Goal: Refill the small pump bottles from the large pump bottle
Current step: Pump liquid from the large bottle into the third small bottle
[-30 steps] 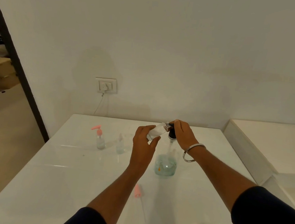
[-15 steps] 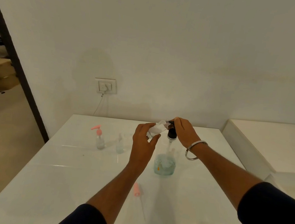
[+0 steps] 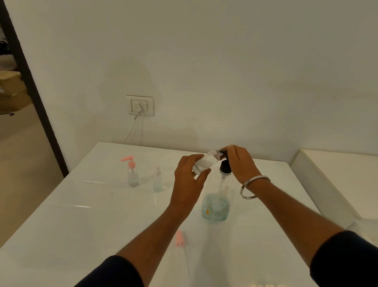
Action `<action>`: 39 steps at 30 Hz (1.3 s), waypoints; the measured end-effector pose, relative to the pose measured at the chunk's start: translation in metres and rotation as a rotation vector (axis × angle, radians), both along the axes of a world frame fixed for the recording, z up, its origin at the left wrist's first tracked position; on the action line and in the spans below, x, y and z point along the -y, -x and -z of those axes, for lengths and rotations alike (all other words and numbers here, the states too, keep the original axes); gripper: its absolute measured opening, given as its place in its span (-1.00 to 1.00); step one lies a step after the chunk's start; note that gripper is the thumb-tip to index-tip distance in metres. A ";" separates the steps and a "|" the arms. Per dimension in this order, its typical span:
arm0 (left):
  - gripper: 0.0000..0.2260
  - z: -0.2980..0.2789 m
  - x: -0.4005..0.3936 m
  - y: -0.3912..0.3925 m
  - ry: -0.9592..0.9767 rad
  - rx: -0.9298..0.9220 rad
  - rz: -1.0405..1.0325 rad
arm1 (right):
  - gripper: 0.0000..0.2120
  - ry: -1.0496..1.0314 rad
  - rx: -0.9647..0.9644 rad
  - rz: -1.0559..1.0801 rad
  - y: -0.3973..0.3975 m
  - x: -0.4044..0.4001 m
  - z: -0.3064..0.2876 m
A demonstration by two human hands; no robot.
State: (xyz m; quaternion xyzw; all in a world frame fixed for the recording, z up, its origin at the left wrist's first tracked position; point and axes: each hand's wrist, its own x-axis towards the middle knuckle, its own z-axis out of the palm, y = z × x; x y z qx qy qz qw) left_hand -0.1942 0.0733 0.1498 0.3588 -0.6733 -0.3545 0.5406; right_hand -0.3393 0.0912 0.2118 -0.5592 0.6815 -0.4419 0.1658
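The large clear pump bottle (image 3: 216, 206), with pale blue liquid in its lower part and a black pump head (image 3: 225, 167), stands mid-table. My right hand (image 3: 241, 165) rests over the pump head, fingers curved down on it. My left hand (image 3: 188, 182) grips a small clear bottle (image 3: 205, 162), tilted with its open neck up against the black spout. A pink pump cap with its tube (image 3: 179, 239) lies loose on the table near my left forearm.
Two more small bottles stand at the back left: one with a pink pump (image 3: 131, 172) and an uncapped clear one (image 3: 158, 181). The white glossy table (image 3: 85, 225) meets the wall; a raised white ledge (image 3: 340, 179) is at right, a doorway at left.
My right hand and the pump head have risen slightly. The small bottle stays at the spout in my left hand.
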 end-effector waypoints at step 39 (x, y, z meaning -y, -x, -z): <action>-0.71 -0.004 0.001 -0.001 0.019 0.020 -0.010 | -0.66 -0.034 -0.029 0.000 0.002 -0.002 -0.005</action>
